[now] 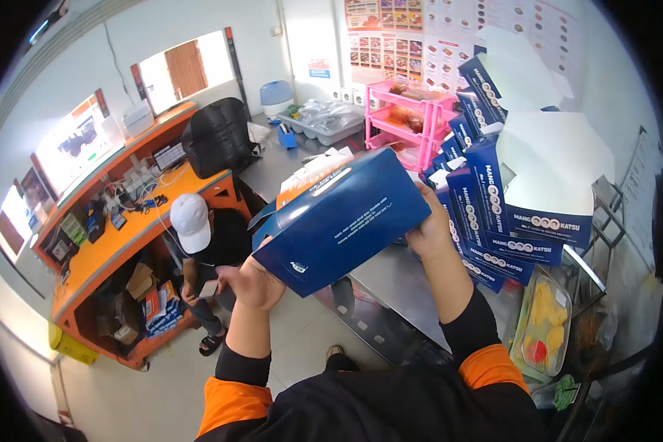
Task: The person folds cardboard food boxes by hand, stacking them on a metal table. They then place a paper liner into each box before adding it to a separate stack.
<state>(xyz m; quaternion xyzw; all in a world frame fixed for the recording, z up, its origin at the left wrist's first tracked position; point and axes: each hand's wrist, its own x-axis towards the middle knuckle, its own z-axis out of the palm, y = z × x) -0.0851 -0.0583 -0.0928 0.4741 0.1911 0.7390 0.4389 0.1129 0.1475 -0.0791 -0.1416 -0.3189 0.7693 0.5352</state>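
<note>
A dark blue cardboard food box (353, 228) is held up tilted in front of me, with small white print on the side facing me. My left hand (256, 283) supports its lower left end; some fingers are hidden behind the cardboard. At the right end, my right hand (429, 228) grips the box, its fingertips partly out of sight. Just behind the box's top edge, an orange and white printed stack (313, 177) shows in part. Close to my right hand stand several folded blue-and-white boxes (486, 206) in a leaning stack.
A pink tiered rack (401, 118) and a grey tray of plastic-wrapped items (324, 121) stand on the steel counter (405, 283). A clear container with yellow food (545, 324) is at right. A person in a white cap (191, 221) sits at left by an orange desk (118, 236).
</note>
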